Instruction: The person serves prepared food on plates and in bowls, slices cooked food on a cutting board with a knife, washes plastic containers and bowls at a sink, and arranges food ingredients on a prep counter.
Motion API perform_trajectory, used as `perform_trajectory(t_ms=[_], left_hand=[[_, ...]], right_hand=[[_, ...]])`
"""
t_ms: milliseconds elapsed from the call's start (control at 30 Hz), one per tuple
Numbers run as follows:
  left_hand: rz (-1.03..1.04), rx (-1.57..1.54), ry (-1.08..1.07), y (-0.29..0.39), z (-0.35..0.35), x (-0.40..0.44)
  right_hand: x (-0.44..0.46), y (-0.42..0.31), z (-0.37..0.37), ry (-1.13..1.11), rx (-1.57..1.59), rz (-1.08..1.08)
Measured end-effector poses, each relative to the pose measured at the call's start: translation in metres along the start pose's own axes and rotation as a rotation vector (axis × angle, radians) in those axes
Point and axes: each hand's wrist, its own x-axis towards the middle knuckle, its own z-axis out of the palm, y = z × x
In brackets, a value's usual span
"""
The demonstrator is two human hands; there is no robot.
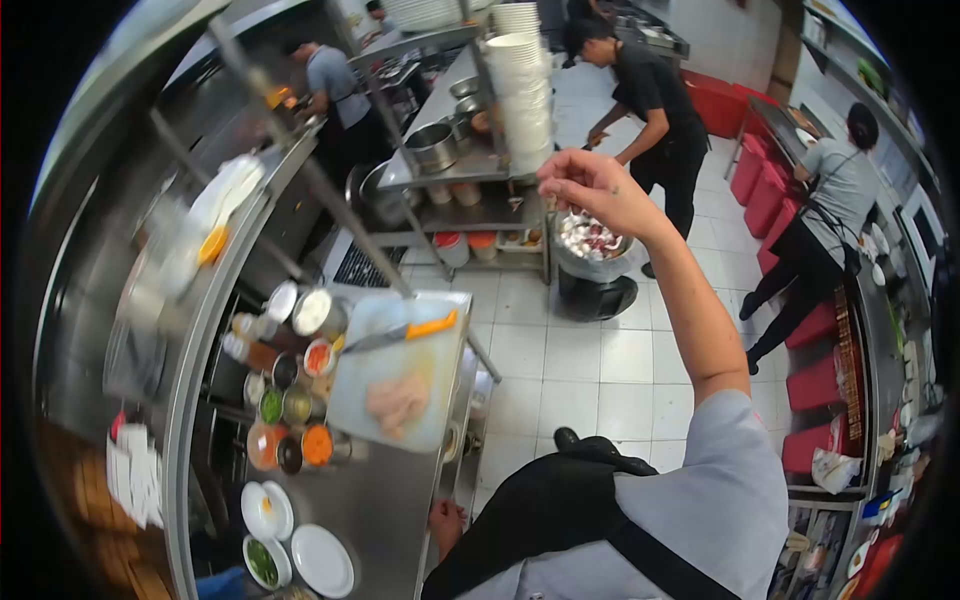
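My right hand (597, 192) is raised at the end of an outstretched arm, fingers pinched together. Whatever they hold, if anything, is too small to make out. Below and partly behind it stands a black bin (592, 292), lined with a clear bag and full of white and dark red scraps. At the steel table's edge is my left hand (447, 524), small and low in view, its fingers too unclear to read. Raw chicken (397, 402) lies on a whitish cutting board (385, 345). A knife with an orange handle (432, 325) rests across the board's far part.
Jars and tubs of sauces and cut vegetables, such as an orange-filled tub (318, 445), crowd the board's left side. White plates (322, 561) sit nearer. Steel shelving (430, 180) holds pots and stacked tubs. A person in black (655, 100) stands beyond the bin; others work farther off.
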Motion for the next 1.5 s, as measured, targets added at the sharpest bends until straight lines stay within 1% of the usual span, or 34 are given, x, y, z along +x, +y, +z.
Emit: perform_trajectory(t_ms=[67, 100, 167, 233, 300, 333, 433, 500, 533, 567, 600, 733, 800, 867, 933, 967, 1000, 1033, 1067, 1100, 1133, 1167, 1200, 1233, 1267, 1333, 1367, 1400, 1433, 1500], left_hand=[[0.012, -0.027, -0.111, -0.023, 0.031, 0.041], [0.003, -0.046, -0.166, -0.018, 0.046, 0.048], [0.202, -0.020, -0.256, -0.004, 0.069, 0.060], [0.239, 0.001, -0.292, 0.032, 0.094, 0.063], [0.119, 0.036, -0.291, 0.087, 0.114, 0.063], [0.200, -0.010, -0.336, 0.065, 0.120, 0.091], [0.056, 0.048, -0.377, 0.103, 0.141, 0.123], [0.166, 0.041, -0.372, 0.142, 0.160, 0.137], [0.222, 0.044, -0.368, 0.164, 0.167, 0.144], [0.200, 0.026, -0.402, 0.188, 0.171, 0.155], [0.181, 0.006, -0.440, 0.214, 0.178, 0.166], [0.181, -0.180, -0.590, 0.280, 0.219, 0.219], [0.175, -0.176, -0.596, 0.313, 0.231, 0.237], [0.159, -0.185, -0.584, 0.330, 0.241, 0.250], [0.148, -0.220, -0.559, 0.330, 0.259, 0.272], [0.140, -0.242, -0.473, 0.322, 0.271, 0.281], [0.122, -0.268, -0.379, 0.304, 0.285, 0.288], [0.103, -0.294, -0.278, 0.287, 0.298, 0.293], [0.127, -0.017, -0.143, 0.270, 0.307, 0.298], [0.080, 0.033, -0.075, 0.270, 0.318, 0.291], [0.034, 0.076, -0.009, 0.271, 0.333, 0.284], [-0.017, 0.119, 0.059, 0.271, 0.346, 0.273], [-0.015, 0.011, 0.077, 0.257, 0.359, 0.270], [-0.010, -0.094, 0.095, 0.235, 0.373, 0.268], [-0.093, -0.122, 0.165, 0.230, 0.386, 0.264], [-0.268, -0.174, 0.301, 0.224, 0.409, 0.253], [-0.305, -0.157, 0.327, 0.208, 0.418, 0.253], [-0.348, -0.142, 0.355, 0.186, 0.429, 0.260], [-0.396, -0.144, 0.389, 0.175, 0.442, 0.255], [-0.498, 0.022, 0.410, 0.178, 0.457, 0.244]], right_hand=[[0.022, -0.004, -0.044, -0.002, -0.073, -0.021], [0.033, -0.004, -0.061, -0.014, -0.109, -0.021], [0.062, 0.005, -0.091, 0.016, -0.167, -0.065], [0.099, 0.014, -0.114, 0.042, -0.171, -0.101], [0.140, 0.025, -0.130, 0.082, -0.231, -0.145], [0.165, 0.032, -0.139, 0.103, -0.254, -0.171], [0.250, 0.049, -0.161, 0.191, -0.305, -0.253], [0.316, 0.060, -0.180, 0.271, -0.349, -0.316], [0.347, 0.064, -0.190, 0.317, -0.423, -0.354], [0.376, 0.067, -0.200, 0.369, -0.499, -0.392], [0.406, 0.070, -0.209, 0.411, -0.546, -0.373], [0.494, 0.076, -0.248, 0.389, -0.773, -0.292], [0.537, 0.091, -0.271, 0.470, -0.922, -0.371], [0.584, 0.110, -0.292, 0.546, -1.041, -0.414], [0.638, 0.136, -0.329, 0.479, -1.156, -0.536], [0.672, 0.154, -0.350, 0.434, -1.207, -0.602], [0.705, 0.168, -0.369, 0.296, -1.155, -0.510], [0.740, 0.181, -0.385, 0.117, -1.303, -0.351], [0.771, 0.201, -0.407, 0.083, -1.546, -0.567], [0.798, 0.212, -0.422, 0.062, -1.785, -0.800], [0.814, 0.220, -0.417, 0.135, -1.546, -0.572], [0.826, 0.226, -0.414, 0.046, -1.721, -0.680], [0.843, 0.230, -0.418, -0.034, -1.895, -0.798], [0.848, 0.228, -0.411, -0.038, -1.800, -0.707], [0.853, 0.225, -0.403, -0.033, -1.702, -0.622], [0.829, 0.207, -0.371, 0.050, -0.931, -0.060], [0.869, 0.226, -0.383, -0.180, -1.367, -0.503], [0.896, 0.236, -0.383, -0.267, -1.512, -0.608], [0.909, 0.249, -0.392, -0.370, -1.671, -0.622], [0.946, 0.276, -0.417, -0.558, -1.916, -0.694]])
